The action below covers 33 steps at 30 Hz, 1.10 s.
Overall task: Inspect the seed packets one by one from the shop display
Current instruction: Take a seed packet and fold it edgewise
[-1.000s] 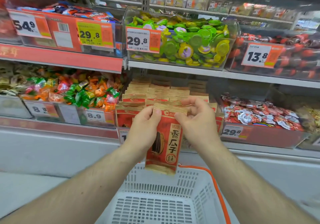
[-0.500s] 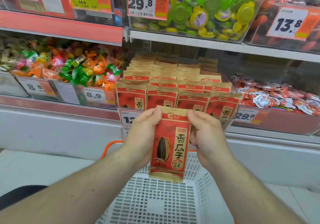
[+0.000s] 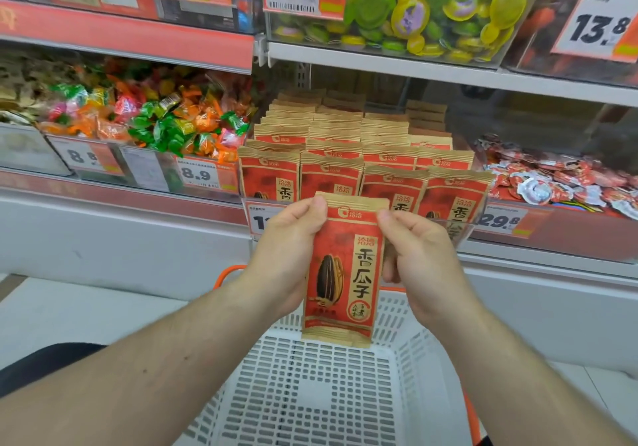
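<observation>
A red and tan sunflower seed packet (image 3: 345, 273) hangs upright in front of me, printed face toward the camera. My left hand (image 3: 286, 256) pinches its top left corner with thumb and fingers. My right hand (image 3: 417, 259) pinches the top right corner, its other fingers curled behind the packet's right edge. Behind it, rows of identical seed packets (image 3: 331, 155) stand upright in a clear display bin on the lower shelf.
A white slotted shopping basket (image 3: 345, 387) with orange trim sits below the packet. Bins of wrapped sweets (image 3: 148, 117) lie to the left and red-white sweets (image 3: 559, 180) to the right. An upper shelf (image 3: 397, 62) carries jelly cups and price tags.
The camera has tilted down. Both hands have brought the packet from the display bin down and toward me, over the basket. The grip on its top corners is unchanged.
</observation>
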Motion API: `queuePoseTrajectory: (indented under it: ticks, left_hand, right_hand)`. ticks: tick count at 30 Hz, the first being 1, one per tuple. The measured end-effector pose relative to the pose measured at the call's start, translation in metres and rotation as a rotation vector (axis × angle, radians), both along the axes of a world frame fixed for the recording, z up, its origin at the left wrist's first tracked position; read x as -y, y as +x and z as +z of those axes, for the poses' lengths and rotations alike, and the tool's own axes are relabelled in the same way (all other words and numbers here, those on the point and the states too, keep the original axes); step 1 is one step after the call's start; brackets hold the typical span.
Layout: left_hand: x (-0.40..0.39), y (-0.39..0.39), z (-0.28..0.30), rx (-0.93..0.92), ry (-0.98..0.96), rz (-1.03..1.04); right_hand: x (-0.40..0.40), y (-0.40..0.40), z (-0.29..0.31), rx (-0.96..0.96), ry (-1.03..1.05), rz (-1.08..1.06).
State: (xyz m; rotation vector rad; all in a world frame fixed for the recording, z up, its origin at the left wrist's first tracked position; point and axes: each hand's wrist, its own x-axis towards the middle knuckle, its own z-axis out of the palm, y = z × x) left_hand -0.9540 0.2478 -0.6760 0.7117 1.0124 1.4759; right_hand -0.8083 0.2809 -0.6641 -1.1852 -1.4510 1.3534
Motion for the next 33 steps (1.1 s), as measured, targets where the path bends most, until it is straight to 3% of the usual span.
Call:
queuePoseTrajectory:
  ticks: [4, 12, 18, 23, 25, 29, 33]
  left_hand:
    - [-0.002, -0.005, 0.005, 0.029, 0.002, 0.032]
    - [0.005, -0.004, 0.003, -0.082, -0.046, -0.118]
    - [0.004, -0.004, 0.005, 0.028, -0.097, -0.094]
    - [0.005, -0.006, 0.005, 0.014, -0.143, -0.07]
    - [0.006, -0.005, 0.005, -0.049, -0.144, -0.058]
    - [0.007, -0.008, 0.0, -0.445, -0.123, -0.07]
    - [0.011, -0.004, -0.002, -0.433, -0.146, -0.176]
  right_hand:
    - [0.001, 0.005, -0.004, 0.209, -0.015, 0.176]
    - [-0.007, 0.012, -0.003, 0.054, -0.038, 0.067]
    - [-0.008, 0.024, 0.005, 0.189, -0.111, 0.429]
    - [-0.007, 0.027, 0.002, 0.184, -0.128, 0.552]
    - [-0.007, 0.026, 0.001, 0.165, -0.128, 0.528]
    - [-0.001, 0.016, -0.004, 0.325, 0.008, 0.414]
    - [0.001, 0.014, -0.011, 0.447, 0.129, 0.528]
